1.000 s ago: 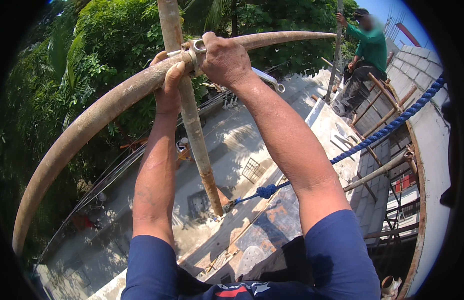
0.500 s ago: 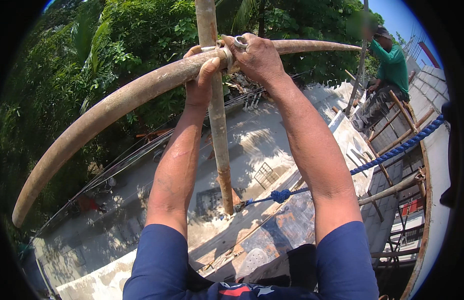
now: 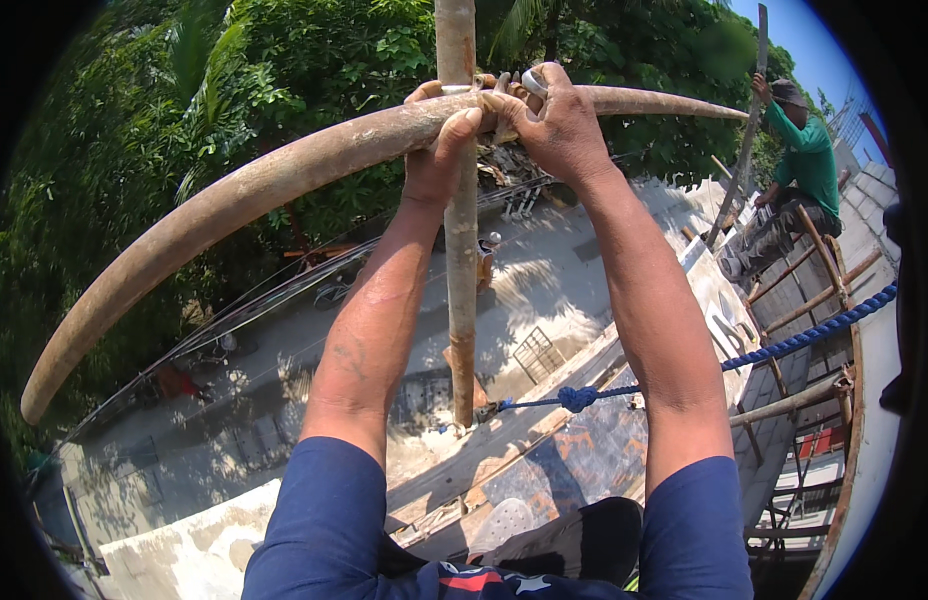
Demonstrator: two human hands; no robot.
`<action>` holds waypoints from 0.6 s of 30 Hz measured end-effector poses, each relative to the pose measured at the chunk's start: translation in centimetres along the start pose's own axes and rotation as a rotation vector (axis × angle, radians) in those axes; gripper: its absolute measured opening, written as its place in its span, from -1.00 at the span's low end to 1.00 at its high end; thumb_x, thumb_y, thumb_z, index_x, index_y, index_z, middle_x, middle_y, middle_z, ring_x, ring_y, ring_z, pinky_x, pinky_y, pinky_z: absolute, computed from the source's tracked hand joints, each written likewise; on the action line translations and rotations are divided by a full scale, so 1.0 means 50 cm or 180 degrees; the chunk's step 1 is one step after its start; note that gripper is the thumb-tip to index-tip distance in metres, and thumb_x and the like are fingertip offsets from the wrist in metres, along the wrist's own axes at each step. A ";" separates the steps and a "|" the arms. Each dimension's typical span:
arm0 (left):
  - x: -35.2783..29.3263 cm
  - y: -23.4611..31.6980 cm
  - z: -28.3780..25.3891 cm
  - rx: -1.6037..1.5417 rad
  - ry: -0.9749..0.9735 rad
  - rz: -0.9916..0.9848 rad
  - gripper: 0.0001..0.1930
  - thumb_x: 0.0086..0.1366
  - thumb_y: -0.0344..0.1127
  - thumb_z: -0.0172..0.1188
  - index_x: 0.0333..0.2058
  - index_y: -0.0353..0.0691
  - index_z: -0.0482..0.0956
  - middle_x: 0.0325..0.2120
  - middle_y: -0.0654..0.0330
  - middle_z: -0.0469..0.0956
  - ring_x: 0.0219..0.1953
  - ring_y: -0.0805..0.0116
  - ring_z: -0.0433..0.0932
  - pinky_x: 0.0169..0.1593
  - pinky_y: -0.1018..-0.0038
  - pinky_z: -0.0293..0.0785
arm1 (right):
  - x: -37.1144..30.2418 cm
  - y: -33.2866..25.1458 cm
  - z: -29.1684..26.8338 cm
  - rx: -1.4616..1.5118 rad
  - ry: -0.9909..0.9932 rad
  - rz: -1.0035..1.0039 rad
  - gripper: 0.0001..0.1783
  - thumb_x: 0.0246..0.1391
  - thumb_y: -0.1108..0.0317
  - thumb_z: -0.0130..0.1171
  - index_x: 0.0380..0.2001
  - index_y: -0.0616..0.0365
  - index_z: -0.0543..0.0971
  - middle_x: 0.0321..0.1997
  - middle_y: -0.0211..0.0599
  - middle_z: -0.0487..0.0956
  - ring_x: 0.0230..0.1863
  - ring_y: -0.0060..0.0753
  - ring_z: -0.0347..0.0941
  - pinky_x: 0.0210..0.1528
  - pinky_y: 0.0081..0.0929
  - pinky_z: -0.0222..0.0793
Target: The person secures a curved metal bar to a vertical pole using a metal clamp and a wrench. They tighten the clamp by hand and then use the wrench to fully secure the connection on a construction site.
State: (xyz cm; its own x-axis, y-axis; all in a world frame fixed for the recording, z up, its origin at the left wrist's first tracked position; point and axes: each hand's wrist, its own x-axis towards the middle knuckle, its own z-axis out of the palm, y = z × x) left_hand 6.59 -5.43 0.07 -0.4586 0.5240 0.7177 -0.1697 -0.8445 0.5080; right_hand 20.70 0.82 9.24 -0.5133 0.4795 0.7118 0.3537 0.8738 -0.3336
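A long, weathered horizontal metal pipe [image 3: 284,168] crosses in front of an upright pipe [image 3: 462,250]. The fisheye view bends the horizontal one. My left hand [image 3: 439,160] is closed round the horizontal pipe just left of the crossing, thumb in front and fingers partly hidden behind. At the crossing sits a metal scaffold clamp [image 3: 498,108]. My right hand [image 3: 564,130] is closed on it from the right, its thumb pressed against the clamp's front. A grey metal ring-like part [image 3: 533,82] shows by that hand's index finger. The clamp's far side is hidden.
A blue rope [image 3: 814,328] with a knot [image 3: 577,398] runs from the upright's foot to the right. A co-worker in green [image 3: 812,150] sits on scaffolding at right, holding an upright pole [image 3: 746,140]. Below lie planks and a concrete lane; another person [image 3: 486,262] stands there. Trees fill the back.
The pipes and both my hands sit further right in the view. My right thumb has come forward onto the clamp, and that hand's fingers have shifted. A person below has come into sight beside the upright.
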 end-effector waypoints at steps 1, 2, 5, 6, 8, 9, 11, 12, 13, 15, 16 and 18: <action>0.001 0.000 -0.001 0.0000 0.0020 -0.0035 -0.23 0.20 -0.19 0.42 0.24 -0.29 0.16 0.04 0.04 0.51 0.08 0.31 0.53 0.21 0.30 0.45 | -0.003 -0.002 0.000 0.0181 0.0123 -0.0204 -0.55 0.23 0.00 0.23 -0.17 0.22 0.51 -0.38 0.07 0.66 -0.22 0.12 0.66 -0.19 -0.05 0.60; 0.001 0.001 -0.003 0.0032 0.0028 -0.0022 -0.24 0.20 -0.18 0.43 0.24 -0.28 0.17 0.04 0.04 0.51 0.08 0.31 0.52 0.21 0.30 0.45 | -0.002 -0.004 -0.002 -0.0120 0.0208 -0.0419 -0.55 0.23 0.00 0.23 -0.17 0.23 0.51 -0.38 0.07 0.65 -0.23 0.11 0.66 -0.19 -0.06 0.60; -0.001 0.000 -0.003 0.0188 0.0149 -0.0119 -0.24 0.20 -0.17 0.43 0.23 -0.27 0.18 0.04 0.05 0.51 0.08 0.32 0.52 0.21 0.30 0.45 | 0.003 -0.007 -0.011 -0.0918 -0.0118 -0.0390 -0.56 0.23 0.02 0.22 -0.19 0.25 0.52 -0.37 0.09 0.64 -0.24 0.10 0.66 -0.19 -0.08 0.58; -0.002 -0.001 -0.003 0.0143 0.0115 -0.0002 -0.24 0.20 -0.17 0.43 0.23 -0.27 0.18 0.04 0.05 0.51 0.08 0.32 0.52 0.21 0.30 0.45 | 0.003 -0.009 -0.013 -0.0691 -0.0273 -0.0246 -0.58 0.22 0.04 0.22 -0.20 0.25 0.52 -0.37 0.09 0.64 -0.24 0.11 0.66 -0.19 -0.07 0.58; -0.003 -0.003 -0.001 0.0148 0.0160 0.0032 -0.25 0.21 -0.17 0.43 0.23 -0.27 0.18 0.04 0.05 0.51 0.07 0.32 0.52 0.21 0.30 0.45 | 0.004 -0.013 -0.015 -0.0114 -0.0173 -0.0185 -0.62 0.21 0.08 0.22 -0.22 0.24 0.52 -0.37 0.08 0.64 -0.25 0.12 0.66 -0.19 -0.05 0.56; -0.003 -0.004 -0.001 -0.0124 -0.0070 0.0157 -0.26 0.21 -0.17 0.43 0.22 -0.27 0.19 0.04 0.06 0.51 0.06 0.33 0.53 0.20 0.30 0.46 | 0.003 -0.015 -0.015 -0.0196 -0.0206 -0.0011 -0.60 0.23 0.07 0.21 -0.22 0.26 0.50 -0.37 0.08 0.64 -0.24 0.13 0.65 -0.19 -0.05 0.54; -0.002 -0.004 -0.001 -0.0035 -0.0039 0.0141 -0.26 0.21 -0.17 0.43 0.22 -0.27 0.19 0.03 0.07 0.51 0.06 0.34 0.53 0.20 0.30 0.46 | 0.004 -0.020 -0.013 -0.0069 -0.0007 -0.0256 -0.54 0.24 -0.01 0.21 -0.22 0.26 0.50 -0.37 0.07 0.64 -0.24 0.12 0.65 -0.21 -0.05 0.54; 0.000 -0.003 -0.002 -0.0009 -0.0034 0.0139 -0.26 0.21 -0.17 0.43 0.22 -0.27 0.19 0.03 0.07 0.51 0.05 0.34 0.53 0.20 0.30 0.46 | 0.006 -0.021 -0.013 -0.0023 -0.0042 -0.0177 -0.51 0.25 -0.05 0.21 -0.22 0.26 0.50 -0.37 0.07 0.64 -0.24 0.12 0.65 -0.22 -0.06 0.54; 0.000 -0.002 -0.003 0.0225 0.0180 -0.0053 -0.26 0.21 -0.18 0.43 0.21 -0.27 0.19 0.01 0.08 0.53 0.04 0.34 0.54 0.20 0.31 0.46 | 0.004 -0.021 -0.011 -0.0373 0.0018 -0.0377 -0.54 0.26 -0.02 0.21 -0.21 0.25 0.50 -0.36 0.06 0.65 -0.23 0.13 0.65 -0.22 -0.07 0.55; 0.002 0.000 -0.004 0.0284 0.0079 0.0188 -0.27 0.21 -0.19 0.43 0.21 -0.28 0.20 0.00 0.08 0.53 0.03 0.34 0.54 0.19 0.33 0.47 | 0.005 -0.019 -0.012 -0.0500 -0.0087 -0.0225 -0.61 0.26 0.09 0.21 -0.20 0.26 0.50 -0.36 0.08 0.65 -0.21 0.16 0.65 -0.20 -0.06 0.55; 0.002 0.000 -0.004 0.0406 0.0181 0.0032 -0.28 0.21 -0.20 0.43 0.21 -0.28 0.21 0.00 0.08 0.53 0.03 0.34 0.55 0.18 0.34 0.48 | 0.006 -0.017 -0.012 -0.0538 -0.0068 -0.0227 -0.65 0.25 0.14 0.20 -0.20 0.26 0.49 -0.35 0.08 0.65 -0.20 0.17 0.64 -0.19 -0.06 0.55; 0.002 -0.003 -0.003 0.0175 0.0030 0.0158 -0.21 0.19 -0.15 0.46 0.21 -0.27 0.14 0.00 0.08 0.53 0.04 0.35 0.53 0.17 0.35 0.47 | 0.006 -0.012 -0.010 -0.0315 -0.0086 -0.0010 -0.67 0.27 0.14 0.16 -0.22 0.26 0.52 -0.37 0.13 0.64 -0.20 0.23 0.62 -0.14 -0.05 0.54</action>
State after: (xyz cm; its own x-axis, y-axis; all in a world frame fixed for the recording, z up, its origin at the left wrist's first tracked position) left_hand 6.43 -5.30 -0.01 -0.4736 0.4803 0.7383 -0.0985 -0.8618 0.4975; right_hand 20.73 0.41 9.93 -0.5349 0.4799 0.6954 0.4268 0.8638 -0.2677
